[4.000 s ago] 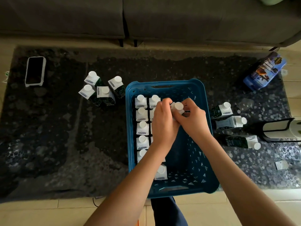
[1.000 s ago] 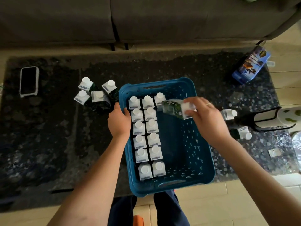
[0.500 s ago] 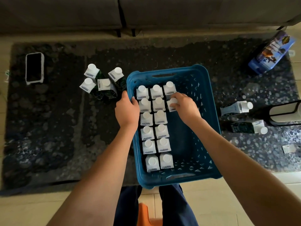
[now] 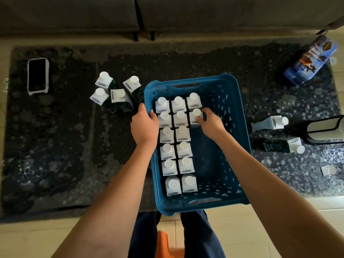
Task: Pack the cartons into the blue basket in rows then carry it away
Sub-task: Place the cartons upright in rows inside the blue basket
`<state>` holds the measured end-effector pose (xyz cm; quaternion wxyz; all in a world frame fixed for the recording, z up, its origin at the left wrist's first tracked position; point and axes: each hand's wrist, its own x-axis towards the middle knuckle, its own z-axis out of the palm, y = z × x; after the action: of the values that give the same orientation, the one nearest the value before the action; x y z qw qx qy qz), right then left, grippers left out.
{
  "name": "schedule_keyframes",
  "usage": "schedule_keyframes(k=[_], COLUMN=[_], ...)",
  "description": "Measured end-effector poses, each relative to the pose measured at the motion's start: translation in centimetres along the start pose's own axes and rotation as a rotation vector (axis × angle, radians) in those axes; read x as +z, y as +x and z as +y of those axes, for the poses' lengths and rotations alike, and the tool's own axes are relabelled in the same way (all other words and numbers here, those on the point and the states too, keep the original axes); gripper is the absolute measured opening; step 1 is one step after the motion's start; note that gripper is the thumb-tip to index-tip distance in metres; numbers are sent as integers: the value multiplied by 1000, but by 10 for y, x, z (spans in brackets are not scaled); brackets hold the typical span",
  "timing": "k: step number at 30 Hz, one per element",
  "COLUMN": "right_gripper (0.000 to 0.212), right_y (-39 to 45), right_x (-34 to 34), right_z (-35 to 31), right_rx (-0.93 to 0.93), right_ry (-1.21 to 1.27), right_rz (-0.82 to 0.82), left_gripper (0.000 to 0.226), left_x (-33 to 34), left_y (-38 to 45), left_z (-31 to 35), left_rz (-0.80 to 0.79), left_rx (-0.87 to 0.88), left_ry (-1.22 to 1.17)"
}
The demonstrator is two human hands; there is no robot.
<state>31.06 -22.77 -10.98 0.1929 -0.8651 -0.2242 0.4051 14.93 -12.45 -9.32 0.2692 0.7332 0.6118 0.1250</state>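
Blue basket [image 4: 230,108] on table centre. Inside, fourteen white-capped cartons [image 4: 183,149] upright — two full columns, a third begun. Four loose cartons [image 4: 115,92] upright at 10 o'clock; two [image 4: 275,133] lying flat at 3 o'clock.

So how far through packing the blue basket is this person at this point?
About two thirds. Two full columns of six cartons stand in the blue basket. A third column holds two; the right hand grips the second carton, while the left hand holds the basket's rim. Left: four upright cartons and two lying cartons on the table, then carrying it away.
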Motion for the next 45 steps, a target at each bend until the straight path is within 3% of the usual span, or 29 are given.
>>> schedule_keyframes(k=[6,11,16,22,24,27,37,45], right_gripper=[69,59,59,69,61,69,72,56], right_y=[-2,-1,2,6,14,28,51,60], right_x=[-6,-5,-17,-26,-38,-47,-60,-58], right_z=[3,2,2,-2,-6,-17,-26,-28], right_rx=[-64,-171,-234,-198,-229,-299,-496,-455], right_ry=[-50,-224,-417,-469,-573,-576,-745,-606], right_rz=[-94,25,-34,-159,-74,24,-120,-171], left_gripper=[23,22,23,22,25,27,24,26], left_x=[-1,-1,-1,-1,-1,0,0,1], left_y=[0,-1,-1,0,1,2,1,2], left_z=[0,1,1,-1,-1,-2,-3,-4], left_rz=[-3,-5,-6,-15,-17,-13,-4,-12], left_rx=[0,-2,-7,7,9,13,28,24], left_ry=[-2,6,6,-15,-17,-19,-32,-29])
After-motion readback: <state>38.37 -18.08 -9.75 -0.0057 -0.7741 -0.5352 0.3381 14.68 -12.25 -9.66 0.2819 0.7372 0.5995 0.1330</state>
